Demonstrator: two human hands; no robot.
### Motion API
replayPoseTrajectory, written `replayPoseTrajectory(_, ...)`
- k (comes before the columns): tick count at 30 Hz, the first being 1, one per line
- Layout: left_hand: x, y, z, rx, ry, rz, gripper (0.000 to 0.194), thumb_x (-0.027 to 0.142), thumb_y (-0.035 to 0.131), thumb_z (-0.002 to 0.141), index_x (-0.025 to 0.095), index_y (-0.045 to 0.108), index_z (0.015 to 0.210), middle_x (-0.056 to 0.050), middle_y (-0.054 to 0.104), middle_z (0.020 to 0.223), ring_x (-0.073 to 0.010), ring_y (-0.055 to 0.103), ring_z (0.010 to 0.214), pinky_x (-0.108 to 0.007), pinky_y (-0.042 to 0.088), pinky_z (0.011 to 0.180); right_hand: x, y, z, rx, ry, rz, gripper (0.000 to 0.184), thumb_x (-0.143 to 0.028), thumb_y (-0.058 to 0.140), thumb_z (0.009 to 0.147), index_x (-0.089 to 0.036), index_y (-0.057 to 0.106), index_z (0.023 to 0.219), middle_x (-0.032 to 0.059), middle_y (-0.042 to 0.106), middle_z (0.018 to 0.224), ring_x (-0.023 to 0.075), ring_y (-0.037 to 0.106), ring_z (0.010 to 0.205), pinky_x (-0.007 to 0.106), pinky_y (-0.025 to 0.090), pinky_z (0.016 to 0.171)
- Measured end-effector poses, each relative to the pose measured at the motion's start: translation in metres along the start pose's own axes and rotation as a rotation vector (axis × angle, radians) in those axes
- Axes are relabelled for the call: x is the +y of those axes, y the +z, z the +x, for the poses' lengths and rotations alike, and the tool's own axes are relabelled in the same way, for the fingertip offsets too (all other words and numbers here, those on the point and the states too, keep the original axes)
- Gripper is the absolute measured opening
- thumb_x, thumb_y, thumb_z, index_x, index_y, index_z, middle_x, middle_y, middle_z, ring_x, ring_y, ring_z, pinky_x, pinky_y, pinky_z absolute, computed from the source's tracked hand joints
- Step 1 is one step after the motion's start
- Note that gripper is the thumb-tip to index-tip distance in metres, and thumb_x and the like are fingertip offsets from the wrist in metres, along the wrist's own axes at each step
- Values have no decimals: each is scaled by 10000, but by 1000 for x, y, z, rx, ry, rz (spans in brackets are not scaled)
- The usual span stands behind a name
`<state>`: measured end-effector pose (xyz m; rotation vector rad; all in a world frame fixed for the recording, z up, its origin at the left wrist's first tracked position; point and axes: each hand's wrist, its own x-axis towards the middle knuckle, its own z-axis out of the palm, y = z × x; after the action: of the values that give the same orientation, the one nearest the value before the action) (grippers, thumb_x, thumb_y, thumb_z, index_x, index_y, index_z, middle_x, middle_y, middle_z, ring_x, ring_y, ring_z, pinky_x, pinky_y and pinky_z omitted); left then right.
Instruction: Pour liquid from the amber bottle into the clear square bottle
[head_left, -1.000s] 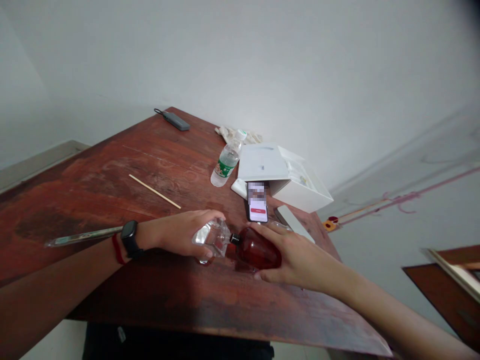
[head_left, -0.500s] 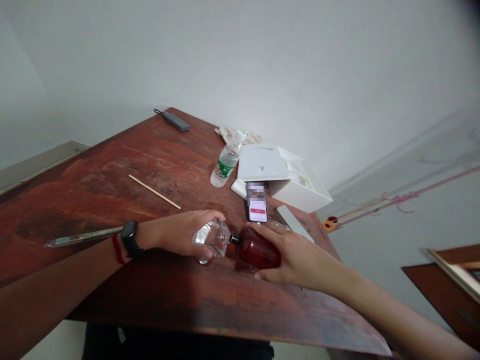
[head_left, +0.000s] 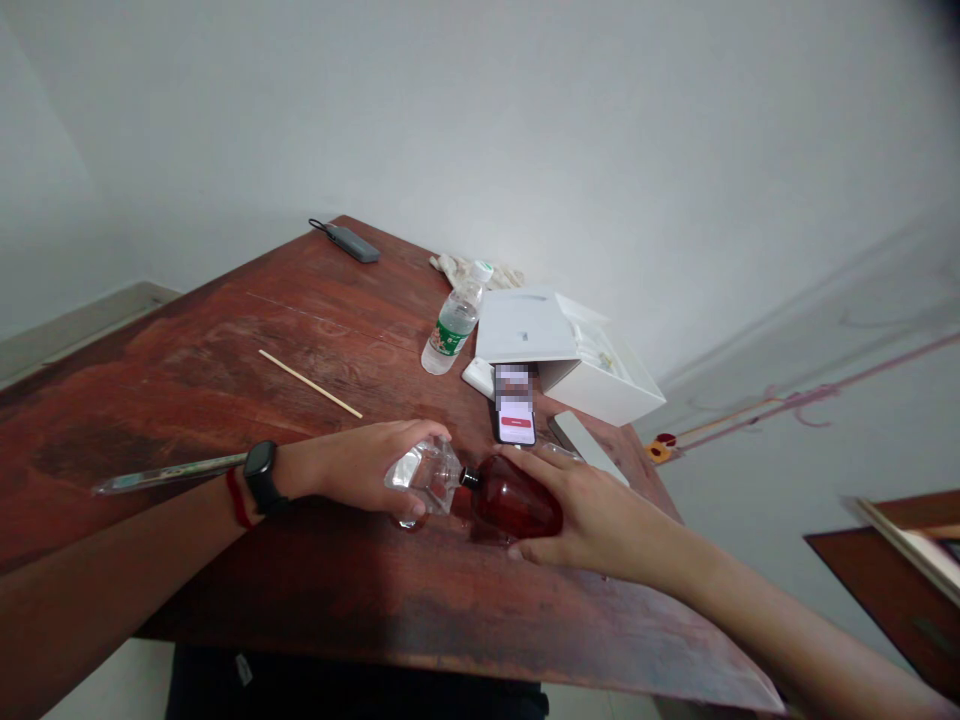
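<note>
Near the front edge of the bench [head_left: 225,340], a small clear bottle [head_left: 426,474] and a dark red bottle [head_left: 516,500] are meeting mouth to mouth, both tipped over toward each other just above the wood. The left hand [head_left: 367,462] is wrapping its fingers over the clear bottle from behind, closed around it, with a black watch [head_left: 259,474] and a red band [head_left: 236,498] sitting on the wrist. The right hand [head_left: 592,510] is cupping the red bottle from the far side, fingers curled along its body and thumb underneath, so that the black neck is pointing into the clear bottle's opening.

Just beyond the two bottles, a phone [head_left: 515,414] with a lit screen is lying flat, touching a white box [head_left: 570,350] whose lid is resting ajar. A flat grey slab [head_left: 585,440] is lying just right of the phone. A plastic water bottle [head_left: 454,320] with a green label is standing tilted left of the box, with crumpled cloth [head_left: 465,266] behind it. Farther left, a thin wooden stick [head_left: 310,384] and a long wrapped strip [head_left: 169,472] are lying well apart, and a grey device [head_left: 351,241] with a cord is sitting near the far corner.
</note>
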<state>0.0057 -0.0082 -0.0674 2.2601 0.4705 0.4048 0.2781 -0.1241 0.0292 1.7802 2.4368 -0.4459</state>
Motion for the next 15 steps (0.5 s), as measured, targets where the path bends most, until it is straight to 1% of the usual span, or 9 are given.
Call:
replayPoseTrajectory(3,-1,0,0,-9,6,3,719,307,889,756,219,536,1376,-107,684,1362,-338,687,1231,-421,533,1042,1,1,0,14,1,-8,955,-428,888,725,-291,506,1589,141,713,1402,379,740,1163,535,581,1002)
replayPoseTrajectory(7,-1,0,0,-2,-3,-10,755,310,889,747,217,513,1395,-106,684,1360,-337,688,1222,-412,538,1030,1,1,0,-6,6,-14,963,-440,881,739,-279,489,1605,151,678,1461,379,735,1186,526,579,1014)
replayPoseTrajectory(10,-1,-1,0,-14,-8,-27,746,317,878,761,214,508,1400,-106,686,1352,-332,692,1214,-409,539,1026,-1,0,0,-20,27,-14,993,-439,885,736,-258,470,1620,166,660,1483,381,737,1183,523,585,1008)
replayPoseTrajectory(15,-2,-2,0,-30,-23,-28,749,337,892,757,221,515,1394,-114,678,1380,-339,682,1238,-404,550,1007,-3,-3,1,-34,27,-15,961,-439,874,751,-253,484,1610,165,663,1484,382,740,1174,523,596,990)
